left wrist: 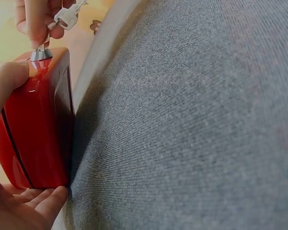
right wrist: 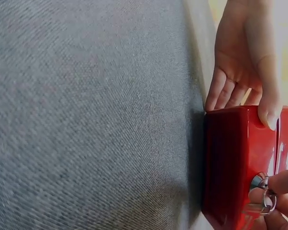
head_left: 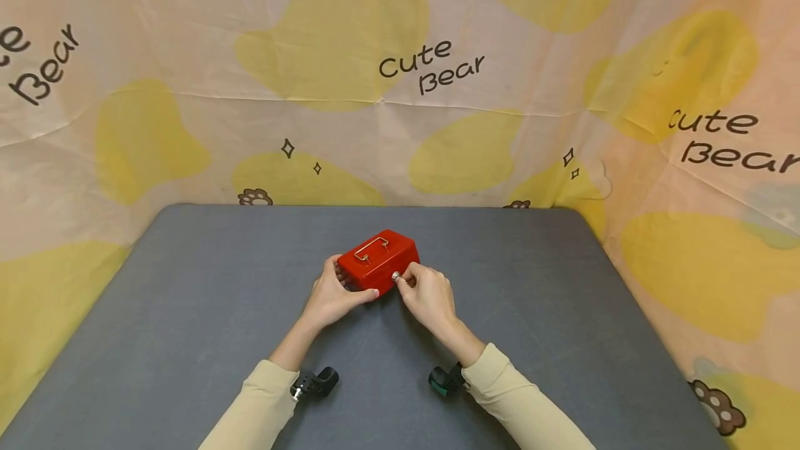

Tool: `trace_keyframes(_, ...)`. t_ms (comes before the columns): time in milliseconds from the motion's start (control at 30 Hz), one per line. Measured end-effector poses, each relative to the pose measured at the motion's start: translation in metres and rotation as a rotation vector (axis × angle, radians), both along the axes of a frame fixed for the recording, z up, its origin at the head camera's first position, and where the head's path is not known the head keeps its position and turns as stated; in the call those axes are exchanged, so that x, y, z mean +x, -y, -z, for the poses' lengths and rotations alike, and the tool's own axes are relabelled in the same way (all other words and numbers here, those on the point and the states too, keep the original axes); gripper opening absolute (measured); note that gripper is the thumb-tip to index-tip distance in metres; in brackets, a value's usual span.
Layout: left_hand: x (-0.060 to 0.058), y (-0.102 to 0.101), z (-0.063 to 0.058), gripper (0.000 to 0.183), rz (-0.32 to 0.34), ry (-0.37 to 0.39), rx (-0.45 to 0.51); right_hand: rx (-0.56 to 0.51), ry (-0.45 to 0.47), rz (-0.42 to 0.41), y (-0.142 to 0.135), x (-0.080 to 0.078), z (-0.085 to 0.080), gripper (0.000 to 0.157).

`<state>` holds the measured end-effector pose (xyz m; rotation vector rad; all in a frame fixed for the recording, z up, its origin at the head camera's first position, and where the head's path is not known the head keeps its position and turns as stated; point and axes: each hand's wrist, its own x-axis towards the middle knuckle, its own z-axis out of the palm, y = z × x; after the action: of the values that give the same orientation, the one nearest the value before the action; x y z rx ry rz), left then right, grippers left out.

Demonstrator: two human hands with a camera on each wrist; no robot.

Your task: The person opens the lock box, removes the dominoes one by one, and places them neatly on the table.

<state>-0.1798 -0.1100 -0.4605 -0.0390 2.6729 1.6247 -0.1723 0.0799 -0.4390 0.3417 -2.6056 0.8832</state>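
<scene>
A small red cash box (head_left: 382,264) with a thin metal handle (head_left: 370,247) folded on its lid sits on the table at an angle. My left hand (head_left: 330,298) grips its left end, thumb along the front face and fingers around the side. At the silver lock (left wrist: 41,54) on the front, my right hand (head_left: 431,296) pinches a key that stands in the keyhole. A second key (left wrist: 67,17) dangles from the ring (right wrist: 267,203) beside these fingers. The lid is down. The pinched key is mostly hidden by the fingertips.
The grey cloth-covered table (head_left: 206,311) spreads around the box on all sides. Behind it and at both sides hangs a printed curtain (head_left: 350,33) with yellow patches and lettering. Each wrist carries a black camera mount (head_left: 315,383) close above the table.
</scene>
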Motion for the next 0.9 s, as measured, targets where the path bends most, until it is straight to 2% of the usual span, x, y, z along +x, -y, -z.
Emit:
trace_keyframes(333, -0.0009, -0.0004, 0.0015, 0.091, 0.01, 0.007, -0.007, 0.049, 0.046, -0.005, -0.0017, 0.0002, -0.0038, 0.017)
trace_keyframes(600, -0.0016, 0.0005, 0.0018, 0.092, 0.014, 0.011, -0.006, 0.053, 0.132, -0.021, -0.0043, -0.0028, -0.0037, 0.024)
trace_keyframes(900, -0.0025, 0.0014, 0.0019, 0.092, 0.004, 0.004, -0.015, -0.022, 0.244, -0.071, -0.0039, -0.0069, -0.0027, 0.028)
